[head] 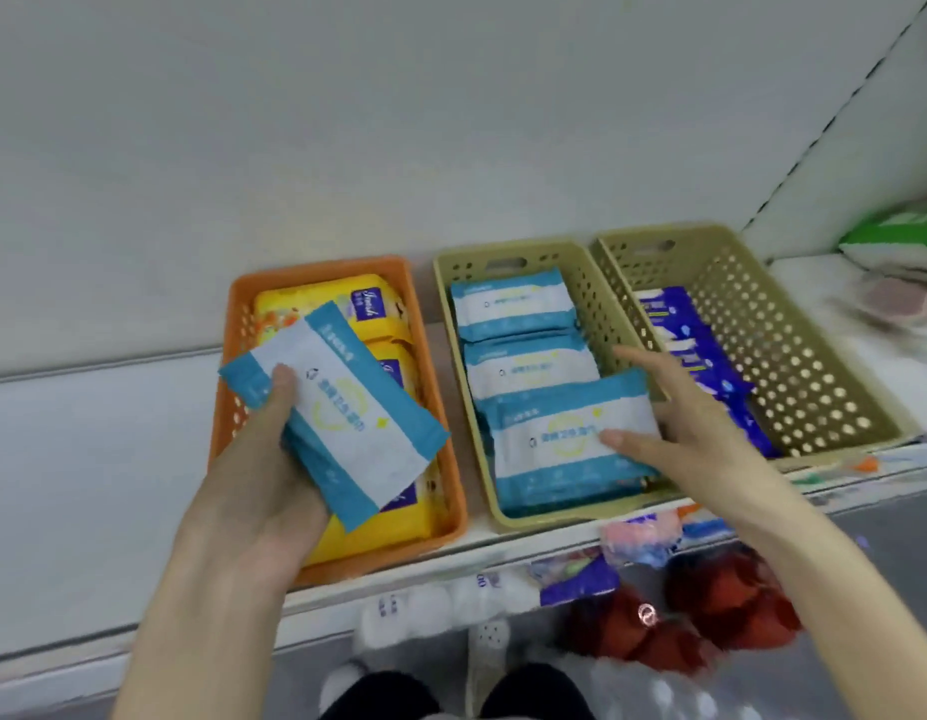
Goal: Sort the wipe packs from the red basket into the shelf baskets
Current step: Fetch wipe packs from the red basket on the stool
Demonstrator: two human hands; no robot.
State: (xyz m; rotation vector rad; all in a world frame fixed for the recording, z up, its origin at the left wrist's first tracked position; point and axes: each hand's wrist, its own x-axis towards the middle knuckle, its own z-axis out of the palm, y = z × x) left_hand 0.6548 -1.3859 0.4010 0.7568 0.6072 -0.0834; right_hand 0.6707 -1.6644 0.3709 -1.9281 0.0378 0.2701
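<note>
The orange basket (pixel 321 266) is holding yellow packs (pixel 305 304); the beige baskets (pixel 508 251), dotted with holes, are holding teal-and-white packs (pixel 513 304) and dark blue packs (pixel 705 345).

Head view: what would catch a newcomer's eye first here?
The left hand grips a teal-and-white plastic wipe pack over the leftmost orange plastic basket of yellow packs. The open right hand spreads over the front pack in the middle beige perforated basket. The right beige basket holds dark blue packs.
</note>
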